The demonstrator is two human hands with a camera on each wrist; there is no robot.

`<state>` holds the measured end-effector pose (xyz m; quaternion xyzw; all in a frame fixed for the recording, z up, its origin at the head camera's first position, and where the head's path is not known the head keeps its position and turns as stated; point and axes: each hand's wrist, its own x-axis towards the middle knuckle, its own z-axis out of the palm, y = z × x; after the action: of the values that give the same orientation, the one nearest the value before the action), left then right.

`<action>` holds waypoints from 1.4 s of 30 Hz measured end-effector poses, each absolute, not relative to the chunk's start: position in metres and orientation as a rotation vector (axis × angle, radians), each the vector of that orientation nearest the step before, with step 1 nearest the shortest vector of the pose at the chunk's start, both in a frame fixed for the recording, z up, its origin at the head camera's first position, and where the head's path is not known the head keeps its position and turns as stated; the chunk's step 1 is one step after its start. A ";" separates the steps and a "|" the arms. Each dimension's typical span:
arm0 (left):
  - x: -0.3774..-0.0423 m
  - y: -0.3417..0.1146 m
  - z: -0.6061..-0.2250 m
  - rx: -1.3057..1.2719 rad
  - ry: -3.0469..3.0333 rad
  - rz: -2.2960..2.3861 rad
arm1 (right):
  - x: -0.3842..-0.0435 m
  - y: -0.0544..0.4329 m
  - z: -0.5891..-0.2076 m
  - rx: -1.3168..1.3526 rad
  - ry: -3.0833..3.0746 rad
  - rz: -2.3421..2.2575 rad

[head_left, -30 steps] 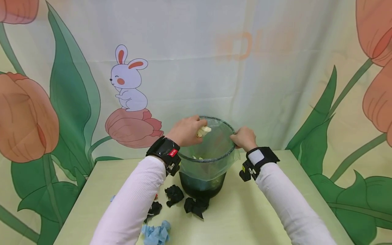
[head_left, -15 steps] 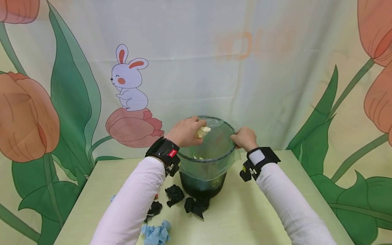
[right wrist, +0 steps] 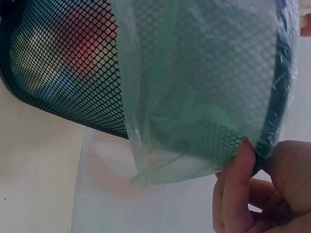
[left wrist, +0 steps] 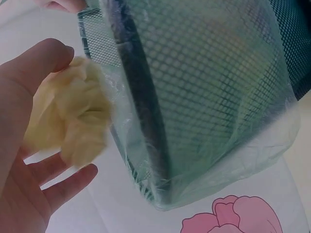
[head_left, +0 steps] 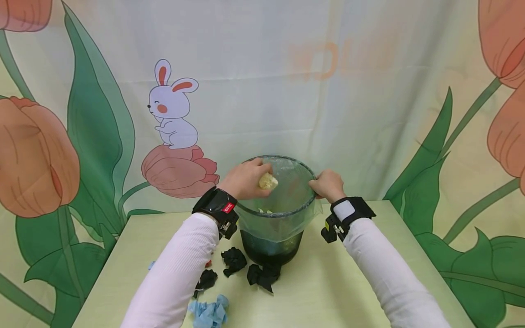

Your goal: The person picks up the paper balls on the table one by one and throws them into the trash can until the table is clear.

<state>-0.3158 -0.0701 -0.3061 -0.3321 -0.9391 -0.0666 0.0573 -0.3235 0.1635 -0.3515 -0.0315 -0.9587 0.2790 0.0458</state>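
Note:
A black mesh wastebasket (head_left: 268, 253), lined with a translucent green bin bag (head_left: 262, 229), stands on the table. Over the left side of its mouth is my left hand (head_left: 245, 180). A crumpled ball of yellow paper (left wrist: 73, 111) sits between its spread thumb and fingers, blurred in the left wrist view and reaching past the thumb tip. On the opposite side my right hand (head_left: 329, 186) pinches the basket's rim (right wrist: 282, 77) together with the folded-over bag. Red and pale crumpled pieces show through the mesh low in the basket.
Crumpled black paper (head_left: 234, 261) lies left of the basket, and another black piece (head_left: 264, 277) in front of its base. Closer to me are a black wad (head_left: 207, 279) and a light blue one (head_left: 210, 311). A printed curtain (head_left: 262, 91) hangs behind the table.
My left hand has shifted slightly left and its fingers have spread. The yellow paper ball shows more fully and a little lower. My right hand has stayed on the rim.

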 end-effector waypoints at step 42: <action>-0.270 -0.112 -0.319 -1.198 -2.539 -0.159 | -0.322 0.162 -0.351 -0.081 -2.928 0.873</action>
<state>-0.2698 -0.1124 -0.3195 -0.4202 -0.8907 -0.0559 0.1643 -0.3216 0.1621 -0.3512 -0.0264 -0.9571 0.2854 0.0427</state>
